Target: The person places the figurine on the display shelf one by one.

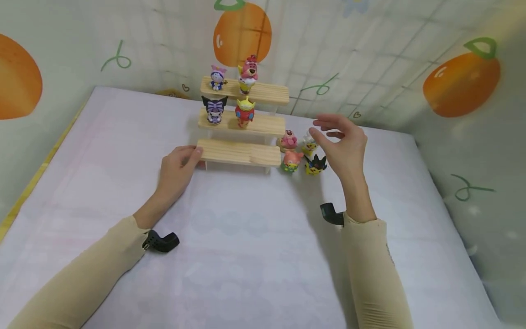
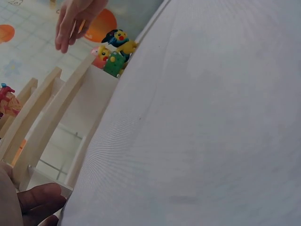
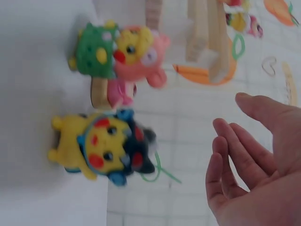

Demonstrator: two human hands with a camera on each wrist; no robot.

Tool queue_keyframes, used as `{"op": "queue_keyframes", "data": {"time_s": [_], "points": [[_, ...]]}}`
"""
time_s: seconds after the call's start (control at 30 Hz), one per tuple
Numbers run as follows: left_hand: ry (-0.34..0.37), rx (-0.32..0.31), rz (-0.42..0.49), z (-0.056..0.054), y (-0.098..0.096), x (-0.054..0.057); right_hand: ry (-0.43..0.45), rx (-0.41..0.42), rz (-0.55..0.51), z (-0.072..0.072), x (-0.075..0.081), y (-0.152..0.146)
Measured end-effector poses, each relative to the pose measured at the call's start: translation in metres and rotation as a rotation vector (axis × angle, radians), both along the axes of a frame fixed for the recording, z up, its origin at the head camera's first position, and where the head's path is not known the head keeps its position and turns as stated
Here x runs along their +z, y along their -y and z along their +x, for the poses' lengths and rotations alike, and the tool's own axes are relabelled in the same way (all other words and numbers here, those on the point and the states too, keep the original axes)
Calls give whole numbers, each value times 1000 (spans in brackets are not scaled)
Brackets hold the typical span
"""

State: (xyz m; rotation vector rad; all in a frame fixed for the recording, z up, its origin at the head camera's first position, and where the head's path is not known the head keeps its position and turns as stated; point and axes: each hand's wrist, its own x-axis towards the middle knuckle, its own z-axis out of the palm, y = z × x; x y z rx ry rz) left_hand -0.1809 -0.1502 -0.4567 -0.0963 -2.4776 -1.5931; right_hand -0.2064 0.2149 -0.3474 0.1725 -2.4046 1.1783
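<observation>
A three-tier wooden display stand (image 1: 263,157) has its left bottom end pinched by my left hand (image 1: 176,170), thumb at the board and fingers at the white side support. My right hand (image 1: 343,141) is raised over the figurines to the right of the stand, fingers apart and nothing between them. Below it are a yellow figurine with a dark spiky hood (image 3: 101,146), a pink-hooded figurine in green (image 3: 117,54), a pink bear figurine (image 1: 289,140) and a white-topped yellow figurine (image 1: 310,145), partly behind the hand.
On the top tier stand a purple-hatted figurine (image 1: 217,77) and a red bear figurine (image 1: 248,75). The middle tier bears a black-eared figurine (image 1: 214,110) and a green-headed figurine in red (image 1: 245,113). A printed curtain (image 1: 312,50) hangs behind the white-covered table (image 1: 230,256).
</observation>
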Motion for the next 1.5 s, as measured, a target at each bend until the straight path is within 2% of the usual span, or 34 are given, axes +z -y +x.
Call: {"op": "queue_keyframes", "data": {"time_s": [0.1,0.23,0.37,0.6,0.77,1.1,1.5], "points": [[2,6,-8,-1,3,0,19,-8,-21,0,4,-5],[-2,7,-3,-2,4,0,49,-21,3,-4,4,-14],[-9,9,2,-1,4,-1,92,-41,22,-10,-4,-23],[6,3,-2,-1,4,-1,265,-20,96,-17,-25,-28],[14,-1,-3,0,2,0,337,-11,142,-18,-33,-28],[2,-7,7,0,1,-1,329,-23,153,-18,-39,-28],[10,-7,-5,0,0,0,317,-64,113,-20,-42,-28]]}}
